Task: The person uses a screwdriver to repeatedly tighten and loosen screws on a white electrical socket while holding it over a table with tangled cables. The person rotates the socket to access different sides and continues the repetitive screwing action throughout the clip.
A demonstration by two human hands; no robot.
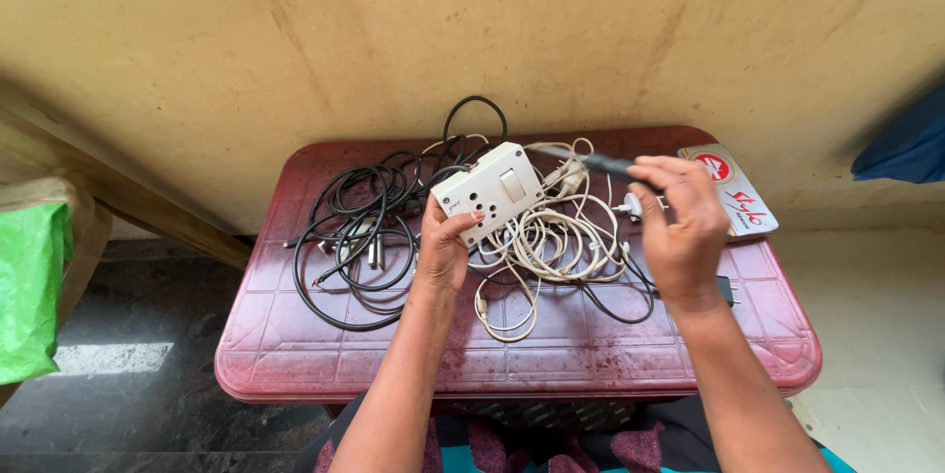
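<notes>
Left hand [443, 252] clamped on lower corner of white switch box [489, 190], lifted tilted above maroon plastic table [551, 355]. Right hand [681, 232] closed round dark-handled screwdriver [600, 164], tip toward box. Black cables [359, 232] left of box, white cables [546, 247] beneath, flat packet [733, 192] right.

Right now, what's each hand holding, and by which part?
Left hand grips the white switch box by its lower left corner. Right hand holds a dark-handled screwdriver by the handle end, tip toward the box.
</notes>
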